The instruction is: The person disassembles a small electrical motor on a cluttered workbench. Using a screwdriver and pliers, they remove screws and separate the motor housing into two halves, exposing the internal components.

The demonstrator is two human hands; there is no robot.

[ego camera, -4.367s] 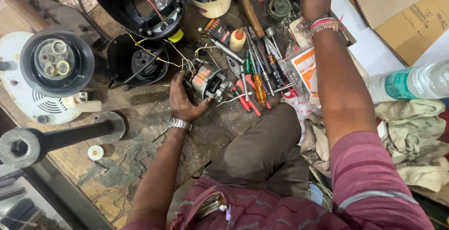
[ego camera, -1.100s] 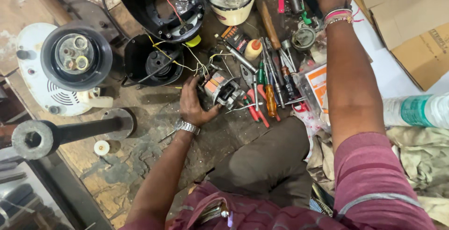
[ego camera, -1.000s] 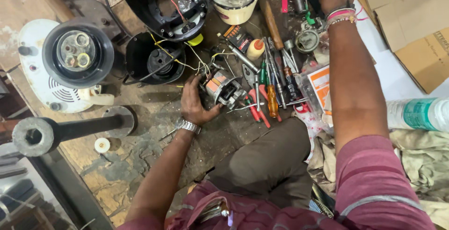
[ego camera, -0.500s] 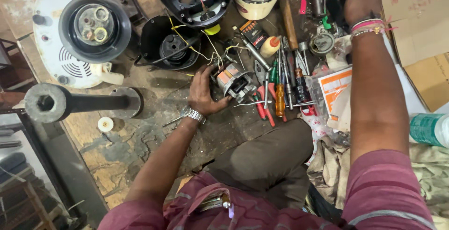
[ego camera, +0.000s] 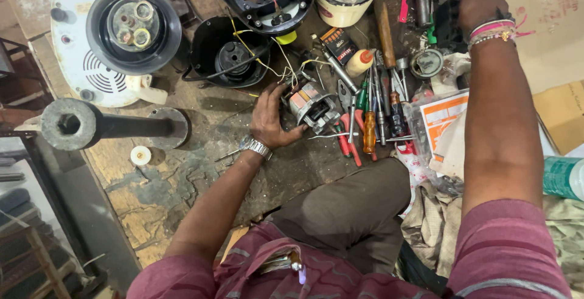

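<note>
Sideways, the small motor (ego camera: pixel 311 105) lies gripped by the left hand (ego camera: pixel 271 116); the right hand (ego camera: pixel 480 8) clutches something dark.

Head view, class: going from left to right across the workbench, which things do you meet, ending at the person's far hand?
White appliance base → black motor housing → left hand holding the small electric motor → orange-handled screwdriver → round metal tin → right hand → cardboard box.
</note>
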